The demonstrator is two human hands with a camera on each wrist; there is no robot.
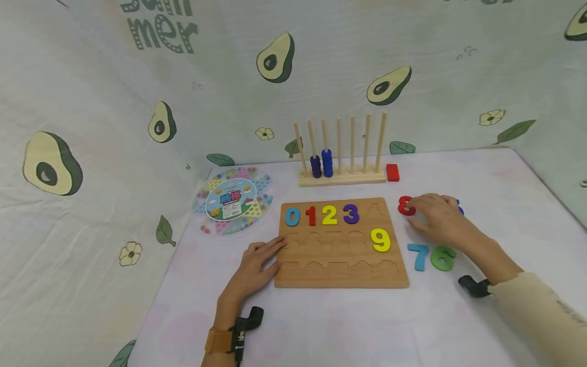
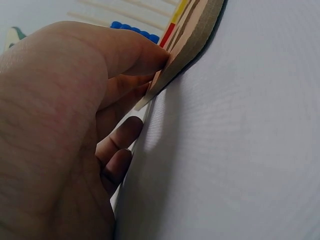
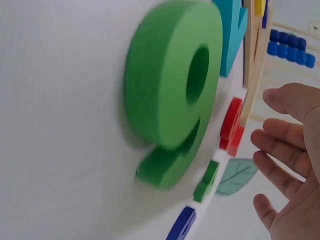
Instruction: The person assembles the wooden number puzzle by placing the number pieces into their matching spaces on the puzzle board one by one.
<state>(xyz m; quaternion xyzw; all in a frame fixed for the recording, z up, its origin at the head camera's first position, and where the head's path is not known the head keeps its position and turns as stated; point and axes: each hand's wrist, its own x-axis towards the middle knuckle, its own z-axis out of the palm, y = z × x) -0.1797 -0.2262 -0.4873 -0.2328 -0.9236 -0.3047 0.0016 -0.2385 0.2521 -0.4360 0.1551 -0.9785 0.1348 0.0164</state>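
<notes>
Green 6 [image 3: 170, 95] sits closest to R wrist cam. R hand [image 1: 435, 216] is empty, fingers apart + loosely bent, tips by red 8 [image 1: 405, 205], which lies on the table just R of the board [image 1: 339, 277]; wrist view suggests a small gap. Best hold, IMO: thumb + index on 8's opp. sides, top face up, so it drops flat. L hand [image 1: 256, 263] isn't gripping; fingertips rest on board's L edge, good for steadying. Yellow 9 [image 1: 380, 240] is at R end of 2nd row; 8's recess is prob. just L of it. Lift clear of 9.
</notes>
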